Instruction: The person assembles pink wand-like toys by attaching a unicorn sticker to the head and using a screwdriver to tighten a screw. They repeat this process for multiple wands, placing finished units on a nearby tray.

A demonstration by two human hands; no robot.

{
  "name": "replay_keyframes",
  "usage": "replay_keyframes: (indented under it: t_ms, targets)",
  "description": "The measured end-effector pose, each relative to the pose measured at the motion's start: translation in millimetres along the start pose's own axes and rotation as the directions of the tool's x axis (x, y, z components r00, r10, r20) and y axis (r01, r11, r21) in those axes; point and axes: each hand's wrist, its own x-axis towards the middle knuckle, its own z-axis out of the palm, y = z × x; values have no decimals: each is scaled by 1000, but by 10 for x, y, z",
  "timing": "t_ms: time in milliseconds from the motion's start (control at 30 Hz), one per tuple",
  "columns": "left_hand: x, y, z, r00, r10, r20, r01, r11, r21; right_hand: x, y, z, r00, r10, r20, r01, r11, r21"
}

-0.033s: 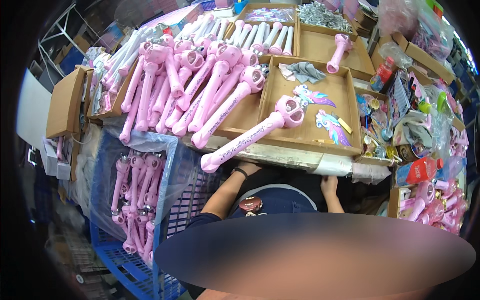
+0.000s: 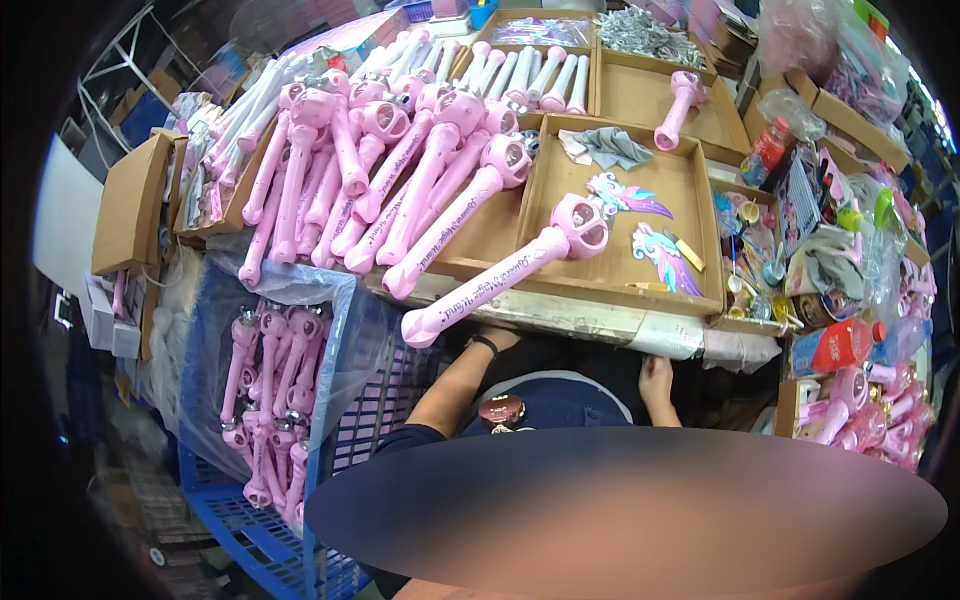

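Note:
My left hand (image 2: 500, 340), with a dark band at its wrist, is low beneath the table's front edge; its fingers are hidden there. To the right, my right hand (image 2: 656, 376) hangs just below the same edge, and its fingers are too obscured to read. Above both hands a pink toy wand (image 2: 490, 287) lies slanted, its round head in a cardboard tray (image 2: 550, 190) and its handle end jutting over the edge. Two winged pink-and-blue pieces (image 2: 665, 255) lie in that tray beside a grey cloth (image 2: 612, 147). Neither hand touches the wand.
Many pink wands (image 2: 430, 180) are heaped at the left of the table. A blue plastic crate (image 2: 345, 330) lined with clear film holds more at lower left. Another short pink wand (image 2: 680, 110) lies in the back tray. Bottles (image 2: 840, 345) and packed boxes crowd the right.

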Motion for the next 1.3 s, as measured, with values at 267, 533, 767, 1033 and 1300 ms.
replay_keyframes:
  t_ms: [267,533,767,1033,1300]
  targets:
    - [136,-191,422,1000,-29,3,29,998,-62,-1238,-254,-542,868,382,319,-487,526,697]
    - [-6,-34,-6,994,-16,104,31,988,-150,-1087,-291,-597,876,330,352,-475,718,509]
    - [-321,-425,-960,860,-9,510,172,946,-273,-1134,-82,-511,890,235,391,-456,509,730]
    - [-178,-291,-828,804,-44,593,285,904,-318,-1348,222,-363,859,371,353,-498,447,743]
    - [-546,248,-628,876,262,406,-1,841,-541,-1368,441,-315,809,396,435,-588,530,611]
